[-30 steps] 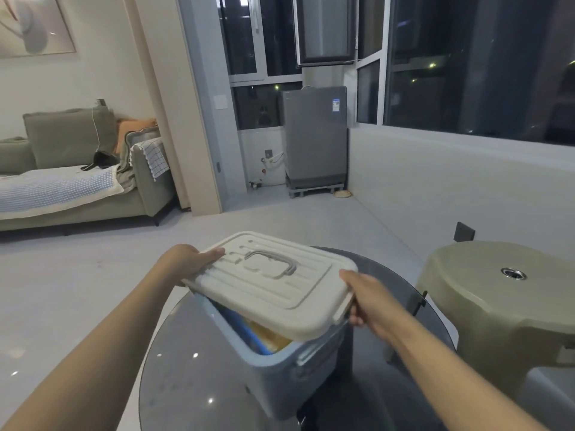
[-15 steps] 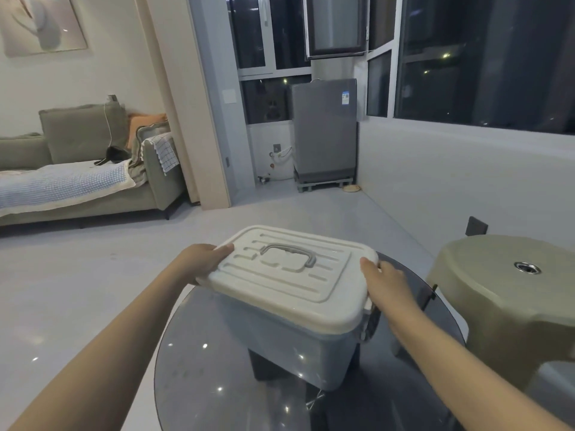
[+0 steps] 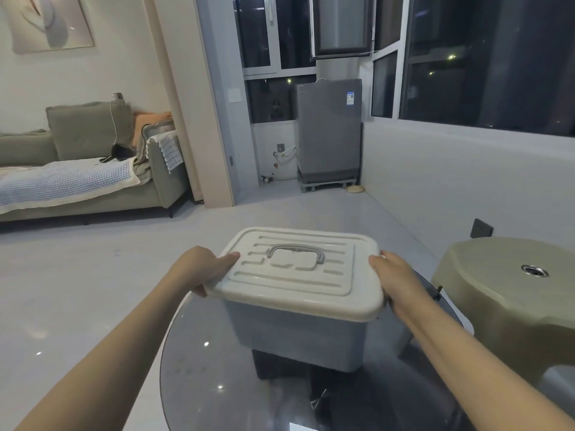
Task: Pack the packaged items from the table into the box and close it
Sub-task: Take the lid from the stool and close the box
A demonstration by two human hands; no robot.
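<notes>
A grey-blue plastic box (image 3: 298,334) stands on the round dark glass table (image 3: 205,384). Its white ribbed lid (image 3: 295,284) with a grey carry handle (image 3: 295,251) lies flat over the box's top. My left hand (image 3: 202,269) grips the lid's left edge, thumb on top. At the lid's right edge, my right hand (image 3: 395,278) holds the rim, its fingers wrapped down the side. The lid hides what is inside the box. No packaged items show on the table.
An olive plastic stool (image 3: 510,303) stands close to the table's right. A sofa (image 3: 77,181) lines the left wall, and a grey washing machine (image 3: 328,132) stands at the back under dark windows. Pale floor surrounds the table.
The lid was tilted up over the open box with packets visible inside. It has come down level onto the box, and both hands have stayed on its edges.
</notes>
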